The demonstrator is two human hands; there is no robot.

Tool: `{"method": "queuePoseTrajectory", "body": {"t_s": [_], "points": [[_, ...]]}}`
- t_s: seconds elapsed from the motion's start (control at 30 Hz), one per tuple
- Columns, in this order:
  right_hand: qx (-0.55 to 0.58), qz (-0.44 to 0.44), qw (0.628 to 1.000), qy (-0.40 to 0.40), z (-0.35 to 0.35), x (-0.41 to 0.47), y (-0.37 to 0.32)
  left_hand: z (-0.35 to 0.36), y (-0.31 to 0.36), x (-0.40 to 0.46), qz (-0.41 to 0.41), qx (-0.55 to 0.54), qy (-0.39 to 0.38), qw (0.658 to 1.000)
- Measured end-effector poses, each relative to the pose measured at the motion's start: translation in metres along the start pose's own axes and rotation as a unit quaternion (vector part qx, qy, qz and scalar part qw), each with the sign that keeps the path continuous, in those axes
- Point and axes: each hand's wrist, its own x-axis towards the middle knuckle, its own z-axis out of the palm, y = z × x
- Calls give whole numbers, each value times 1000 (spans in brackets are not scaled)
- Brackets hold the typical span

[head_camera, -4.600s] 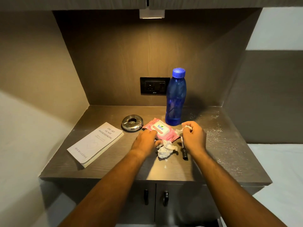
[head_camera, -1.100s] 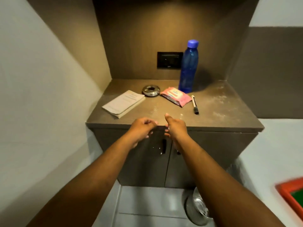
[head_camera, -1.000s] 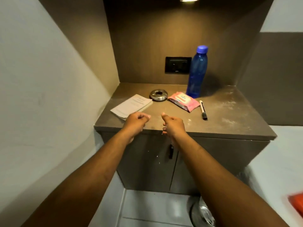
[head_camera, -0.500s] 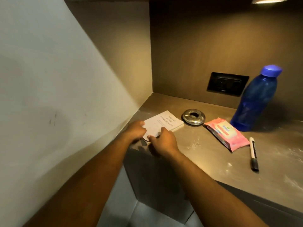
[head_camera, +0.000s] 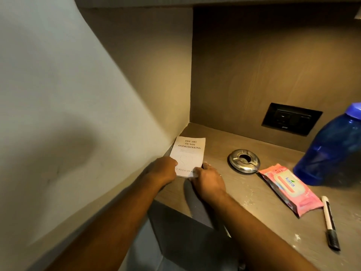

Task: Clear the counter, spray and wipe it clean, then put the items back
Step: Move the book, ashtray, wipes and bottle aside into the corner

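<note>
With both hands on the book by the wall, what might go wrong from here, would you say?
The counter looks wet in patches, so the book could soak up moisture if slid across it. The left hand and right hand grip only its near edge, so it may flop or slip when lifted.

White book, blue bottle, seemingly pink pack.

A lived-in room, likely a hotel or bedroom nook: a wood-grain laminate counter set in a panelled alcove with cupboard fronts below. Just beyond the fingertips lies a white paperback. To their right sit a steel ashtray, a pink wet-wipes pack, a marker and a blue water bottle; a black wall socket is above.
</note>
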Motion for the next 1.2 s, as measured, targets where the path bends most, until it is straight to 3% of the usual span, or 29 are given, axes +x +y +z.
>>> {"method": "queuePoseTrajectory", "body": {"t_s": [0.1, 0.27, 0.73, 0.8, 0.9, 1.0, 1.1, 1.2], "points": [[-6, 7, 1000, -1, 1, 17, -4, -1, 6, 16, 92, 48, -39, 994], [1, 36, 999, -19, 0, 49, -6, -10, 8, 54, 155, 157, -49, 974], [-17, 81, 992, -93, -13, 105, -5, -21, 30, 108, 142, 216, -102, 961], [33, 68, 994, -82, -25, 104, 3, -26, 38, 106, 131, 172, -109, 970], [110, 97, 988, 37, -48, 92, 31, -26, 65, 104, 138, 44, -63, 987], [35, 202, 968, 145, -69, 75, 75, -15, 105, 99, 128, -84, -61, 986], [-15, 309, 949, 59, -89, 61, 110, 4, 139, 93, 91, -190, -114, 971], [16, 332, 943, -35, -91, 57, 122, 22, 161, 88, 69, -252, -156, 953]]}}
